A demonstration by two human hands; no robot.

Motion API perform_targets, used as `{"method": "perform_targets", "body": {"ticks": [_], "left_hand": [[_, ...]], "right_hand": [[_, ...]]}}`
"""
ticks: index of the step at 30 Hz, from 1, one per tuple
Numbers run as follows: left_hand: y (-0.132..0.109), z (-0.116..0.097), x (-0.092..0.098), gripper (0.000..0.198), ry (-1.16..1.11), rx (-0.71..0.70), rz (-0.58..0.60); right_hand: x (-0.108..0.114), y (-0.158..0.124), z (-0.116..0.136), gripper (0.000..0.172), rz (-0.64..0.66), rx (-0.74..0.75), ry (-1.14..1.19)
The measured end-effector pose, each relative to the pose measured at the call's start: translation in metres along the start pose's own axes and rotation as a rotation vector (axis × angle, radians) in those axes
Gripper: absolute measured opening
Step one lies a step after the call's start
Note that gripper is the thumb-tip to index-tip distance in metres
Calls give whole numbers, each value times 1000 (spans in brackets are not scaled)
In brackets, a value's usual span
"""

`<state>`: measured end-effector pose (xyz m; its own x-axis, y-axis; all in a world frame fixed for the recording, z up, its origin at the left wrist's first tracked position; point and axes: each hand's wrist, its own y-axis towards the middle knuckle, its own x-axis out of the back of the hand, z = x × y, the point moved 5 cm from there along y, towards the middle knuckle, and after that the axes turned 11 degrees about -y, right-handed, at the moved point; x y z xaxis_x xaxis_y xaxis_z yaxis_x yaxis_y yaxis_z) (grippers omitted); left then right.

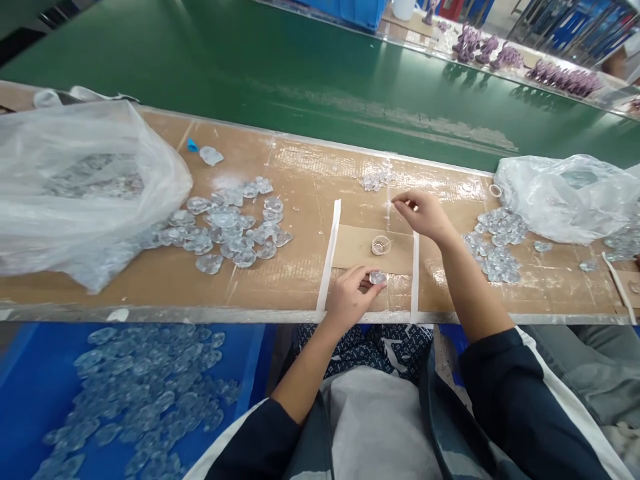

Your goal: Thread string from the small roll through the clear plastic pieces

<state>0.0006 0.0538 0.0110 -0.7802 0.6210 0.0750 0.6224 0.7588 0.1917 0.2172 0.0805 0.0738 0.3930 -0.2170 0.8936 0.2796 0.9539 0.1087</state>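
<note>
A clear, gem-like plastic piece point(377, 277) is pinched between the thumb and fingers of my left hand point(350, 293), close to the table's front edge. Just beyond it, a small round clear cup point(381, 245) stands on a cardboard square point(353, 247) between two white tape strips. My right hand point(420, 212) hovers past the cup to the right, its thumb and fingertips pressed together. Whatever is in that pinch is too small to make out. A little pile of tiny clear bits point(376, 179) lies beyond my right fingertips.
Clear pieces point(230, 227) spill from a plastic bag point(90, 187) at left; more pieces point(500, 243) lie by another bag point(565, 197) at right. A blue bin point(250, 360) full of pieces sits below left. Behind runs a green conveyor belt point(250, 73). Another person's leg point(575, 373) shows at right.
</note>
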Motion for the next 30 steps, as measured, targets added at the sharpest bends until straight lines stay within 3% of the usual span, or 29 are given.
{"method": "perform_targets", "body": {"ticks": [5, 8, 15, 18, 21, 25, 27, 30], "left_hand": [[1, 0, 1, 18, 17, -25, 7], [1, 0, 2, 18, 13, -16, 10], [2, -2, 3, 20, 35, -16, 27], [2, -2, 3, 20, 27, -24, 29], [0, 0, 4, 20, -5, -12, 23], [-1, 2, 5, 23, -34, 26, 35], [-1, 2, 4, 25, -47, 37, 57], [0, 2, 3, 26, -65, 37, 91]], "right_hand": [[-36, 66, 8, 27, 51, -33, -239], [-49, 90, 16, 29, 111, -21, -372], [-62, 104, 28, 25, 254, 47, -548], [-57, 100, 34, 23, 250, 67, -520], [-33, 79, 45, 20, 116, 96, -310], [9, 10, 54, 17, -81, 110, 83], [18, -30, 57, 18, -82, 168, 201], [11, -79, 54, 18, -14, 232, 317]]}}
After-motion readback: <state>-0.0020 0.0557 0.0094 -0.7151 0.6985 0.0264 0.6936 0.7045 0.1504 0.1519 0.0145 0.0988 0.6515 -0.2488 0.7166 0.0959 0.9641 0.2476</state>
